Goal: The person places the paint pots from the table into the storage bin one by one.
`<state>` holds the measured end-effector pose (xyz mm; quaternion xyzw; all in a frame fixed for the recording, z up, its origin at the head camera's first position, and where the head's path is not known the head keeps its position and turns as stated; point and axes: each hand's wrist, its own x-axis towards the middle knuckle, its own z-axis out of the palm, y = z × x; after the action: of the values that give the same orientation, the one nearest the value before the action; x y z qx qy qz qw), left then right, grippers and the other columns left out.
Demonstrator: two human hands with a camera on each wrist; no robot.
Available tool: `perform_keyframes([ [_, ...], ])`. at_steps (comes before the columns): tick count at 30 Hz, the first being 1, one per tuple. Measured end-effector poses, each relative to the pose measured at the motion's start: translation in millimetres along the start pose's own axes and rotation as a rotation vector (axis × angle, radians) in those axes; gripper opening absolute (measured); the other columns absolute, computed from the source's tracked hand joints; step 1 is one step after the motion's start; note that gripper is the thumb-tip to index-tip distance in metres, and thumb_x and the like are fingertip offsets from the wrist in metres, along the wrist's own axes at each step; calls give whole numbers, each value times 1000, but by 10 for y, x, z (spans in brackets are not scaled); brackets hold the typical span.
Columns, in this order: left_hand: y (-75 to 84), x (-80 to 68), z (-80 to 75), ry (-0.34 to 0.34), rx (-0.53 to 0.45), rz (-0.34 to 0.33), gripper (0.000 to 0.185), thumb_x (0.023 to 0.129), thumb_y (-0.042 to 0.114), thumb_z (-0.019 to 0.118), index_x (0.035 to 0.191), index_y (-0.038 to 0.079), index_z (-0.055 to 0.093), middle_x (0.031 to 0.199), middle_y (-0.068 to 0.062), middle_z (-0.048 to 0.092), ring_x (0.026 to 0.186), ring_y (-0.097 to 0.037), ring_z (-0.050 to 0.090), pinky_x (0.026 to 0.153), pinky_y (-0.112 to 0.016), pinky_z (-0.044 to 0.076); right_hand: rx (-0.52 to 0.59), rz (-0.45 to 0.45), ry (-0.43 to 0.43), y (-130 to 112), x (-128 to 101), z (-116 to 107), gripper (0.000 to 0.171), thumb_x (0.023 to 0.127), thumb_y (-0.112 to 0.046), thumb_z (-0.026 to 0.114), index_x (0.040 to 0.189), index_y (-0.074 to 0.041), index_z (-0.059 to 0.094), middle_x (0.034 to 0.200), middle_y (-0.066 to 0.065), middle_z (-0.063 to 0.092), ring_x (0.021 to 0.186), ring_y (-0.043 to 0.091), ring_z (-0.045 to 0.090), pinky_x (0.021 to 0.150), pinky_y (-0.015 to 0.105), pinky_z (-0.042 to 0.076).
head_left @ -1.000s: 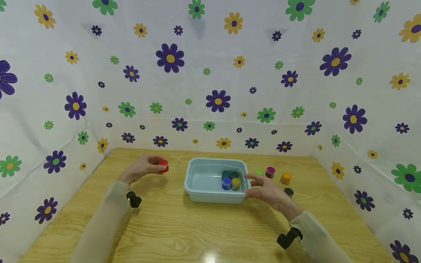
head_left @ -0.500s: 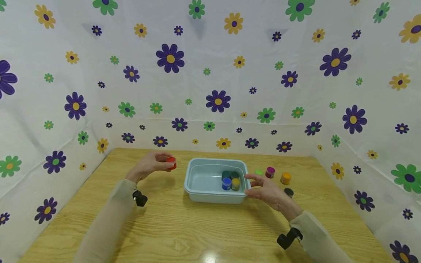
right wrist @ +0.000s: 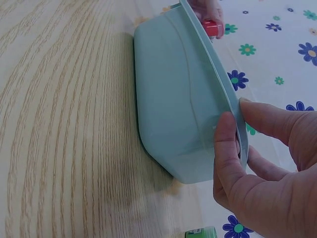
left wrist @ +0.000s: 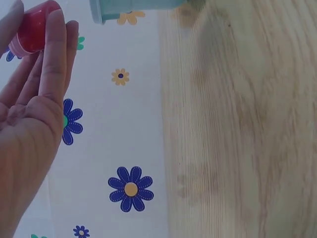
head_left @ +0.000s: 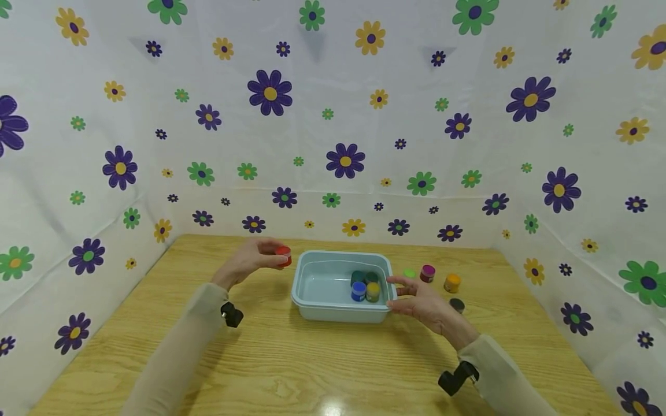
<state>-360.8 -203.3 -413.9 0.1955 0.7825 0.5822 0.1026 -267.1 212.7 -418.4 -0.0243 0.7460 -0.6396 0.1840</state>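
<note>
The left hand pinches a red jar just left of centre frame, hovering beside the left rim of the tub, which lies to its right with its long axis across the frame. The right hand, fingers curled on the rim's right end, steadies the tub. Four jars sit inside; their exact colours are hard to tell.
</note>
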Motion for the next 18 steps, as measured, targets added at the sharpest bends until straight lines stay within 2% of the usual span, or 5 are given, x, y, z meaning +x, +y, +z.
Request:
perform_keyframes([
  [5,81,29,112,-1,6,-35,49,84,24,79,125,4,60,118,-16,67,104,-35,67,96,-47,55,0,1,-2,3,-3,-3,66,89,-4,70,148,-4,39,127,23,41,98,23,55,95,36,56],
  [10,156,64,200,-6,50,-68,52,82,29,81,126,8,61,118,-11,68,104,-23,67,98,-41,54,4,2,-4,0,-2,-2,66,89,-3,69,148,-3,39,127,23,41,98,23,55,95,36,56],
  [18,232,124,358,-91,51,-43,51,84,25,79,128,10,60,120,-11,67,107,-24,65,100,-43,53,2,-2,2,4,1,0,66,89,-3,70,147,-3,40,126,23,41,98,23,55,95,36,56],
])
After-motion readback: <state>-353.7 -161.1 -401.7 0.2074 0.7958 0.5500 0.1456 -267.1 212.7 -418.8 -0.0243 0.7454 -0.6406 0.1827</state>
